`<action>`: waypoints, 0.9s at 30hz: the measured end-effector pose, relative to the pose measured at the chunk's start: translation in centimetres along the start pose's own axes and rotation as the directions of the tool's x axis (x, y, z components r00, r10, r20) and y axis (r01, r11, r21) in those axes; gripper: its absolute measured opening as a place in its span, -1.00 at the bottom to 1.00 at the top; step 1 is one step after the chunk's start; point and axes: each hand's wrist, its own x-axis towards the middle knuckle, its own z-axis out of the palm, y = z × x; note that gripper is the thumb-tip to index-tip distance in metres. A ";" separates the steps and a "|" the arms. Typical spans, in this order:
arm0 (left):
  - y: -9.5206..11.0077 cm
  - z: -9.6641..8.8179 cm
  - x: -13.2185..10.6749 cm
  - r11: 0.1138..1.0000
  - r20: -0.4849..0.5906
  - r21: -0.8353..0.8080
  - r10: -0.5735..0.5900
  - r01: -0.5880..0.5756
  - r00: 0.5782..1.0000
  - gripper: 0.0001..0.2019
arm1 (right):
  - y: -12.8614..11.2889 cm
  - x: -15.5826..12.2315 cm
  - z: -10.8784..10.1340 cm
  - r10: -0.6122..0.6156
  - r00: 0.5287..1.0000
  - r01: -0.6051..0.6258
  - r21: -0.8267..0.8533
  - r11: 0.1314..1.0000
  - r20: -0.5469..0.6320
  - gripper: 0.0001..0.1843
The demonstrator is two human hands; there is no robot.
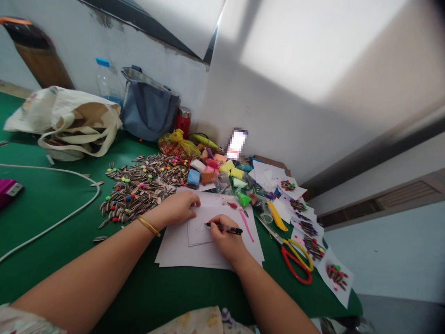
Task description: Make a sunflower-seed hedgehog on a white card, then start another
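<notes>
My right hand grips a black pen, its tip on a small white sheet where a few faint lines show. My left hand rests at that sheet's upper left, thumb and forefinger apart, with nothing seen between them. Larger white paper lies underneath. Beyond the pen, a pink strip, a green clay lump and a few loose seeds lie on or near the paper. Left of my left hand spreads a pile of sunflower seeds dotted with coloured bits.
Scissors and a yellow cutter lie at right, beside cards bearing seed designs. Coloured clay blocks and a lit phone are behind. Bags, a red flask and a white cable occupy the left.
</notes>
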 end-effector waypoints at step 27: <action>0.0 0.1 0.0 1.000 0.008 0.015 -0.009 0.009 1.000 -0.69 | 0.3 0.1 0.0 -0.018 1.000 0.018 -0.003 1.000 -0.012 -0.84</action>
